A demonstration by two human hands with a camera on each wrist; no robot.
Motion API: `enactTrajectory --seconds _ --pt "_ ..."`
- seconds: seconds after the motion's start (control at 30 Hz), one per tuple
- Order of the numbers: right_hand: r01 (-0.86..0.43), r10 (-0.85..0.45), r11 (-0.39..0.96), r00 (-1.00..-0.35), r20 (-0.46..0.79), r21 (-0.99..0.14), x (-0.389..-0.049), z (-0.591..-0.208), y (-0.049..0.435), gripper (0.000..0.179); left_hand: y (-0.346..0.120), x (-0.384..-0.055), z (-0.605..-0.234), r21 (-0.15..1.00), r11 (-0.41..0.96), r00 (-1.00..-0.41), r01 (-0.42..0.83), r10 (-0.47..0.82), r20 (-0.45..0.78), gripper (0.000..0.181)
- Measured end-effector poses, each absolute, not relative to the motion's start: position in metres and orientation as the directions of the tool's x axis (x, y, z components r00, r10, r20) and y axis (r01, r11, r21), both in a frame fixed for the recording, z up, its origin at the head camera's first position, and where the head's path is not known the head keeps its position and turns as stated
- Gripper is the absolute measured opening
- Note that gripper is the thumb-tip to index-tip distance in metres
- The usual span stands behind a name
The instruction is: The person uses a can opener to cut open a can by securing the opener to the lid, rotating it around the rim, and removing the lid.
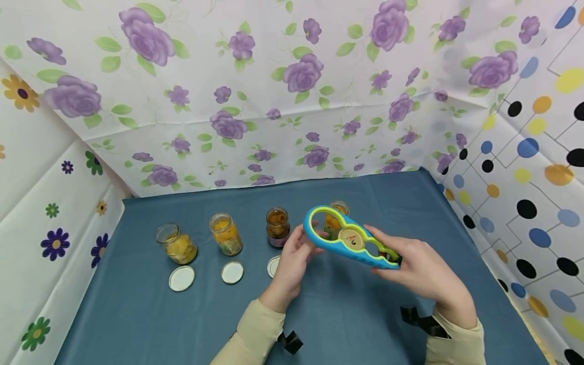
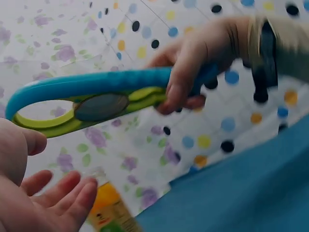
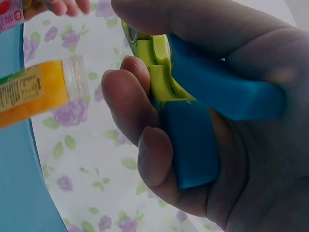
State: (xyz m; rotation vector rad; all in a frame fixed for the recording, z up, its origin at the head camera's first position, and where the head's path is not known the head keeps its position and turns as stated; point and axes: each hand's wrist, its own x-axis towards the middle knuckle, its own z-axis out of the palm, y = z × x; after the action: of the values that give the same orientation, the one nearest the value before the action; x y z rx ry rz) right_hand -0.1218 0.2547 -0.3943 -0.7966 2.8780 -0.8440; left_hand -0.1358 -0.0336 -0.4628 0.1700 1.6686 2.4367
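A blue and lime-green jar opener (image 1: pixel 351 238) with a round badge is held tilted above the table. My right hand (image 1: pixel 417 263) grips its handle end, and the right wrist view shows fingers (image 3: pixel 128 101) curled round the two blue handles. Beside the wide loop end is my left hand (image 1: pixel 294 258). In the left wrist view its thumb (image 2: pixel 34 141) lies at the loop, perhaps touching, while the other fingers (image 2: pixel 72 198) are loosely extended. Behind the opener stands a glass jar of orange fruit (image 3: pixel 43 89), partly hidden in the head view, its clear rim showing no lid.
Left of it are a jar with brown contents (image 1: pixel 278 228), a jar of orange fruit (image 1: pixel 226 235) and a tilted-looking jar of yellow fruit (image 1: pixel 180 248). White lids (image 1: pixel 181 278) lie before them on the blue tablecloth (image 1: pixel 137 319). Patterned cloth walls (image 1: pixel 269 101) enclose the back and sides.
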Motion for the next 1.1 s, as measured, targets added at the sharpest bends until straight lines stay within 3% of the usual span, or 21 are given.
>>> enactTrajectory --seconds 0.2,0.33,0.6,1.1 --pt "-0.473 -0.514 0.682 -0.853 0.096 -0.558 -0.124 -0.396 0.245 0.085 -0.029 -0.130 -0.462 0.719 -0.567 -0.857 -0.402 0.510 -0.076 0.053" --pt "-0.476 -0.526 0.676 -0.846 0.083 -0.562 -0.125 -0.398 0.241 0.085 -0.026 -0.126 -0.462 0.601 -0.615 -0.792 -0.510 0.608 -0.051 0.058" --pt "-0.515 -0.556 0.674 -0.826 0.095 -0.529 -0.126 -0.399 0.235 0.085 -0.023 -0.125 -0.467 0.481 -0.641 -0.725 -0.598 0.688 0.017 0.089" --pt "-0.518 -0.566 0.672 -0.820 0.084 -0.530 -0.127 -0.400 0.238 0.087 -0.023 -0.125 -0.469 0.480 -0.634 -0.713 -0.607 0.701 0.024 0.095"
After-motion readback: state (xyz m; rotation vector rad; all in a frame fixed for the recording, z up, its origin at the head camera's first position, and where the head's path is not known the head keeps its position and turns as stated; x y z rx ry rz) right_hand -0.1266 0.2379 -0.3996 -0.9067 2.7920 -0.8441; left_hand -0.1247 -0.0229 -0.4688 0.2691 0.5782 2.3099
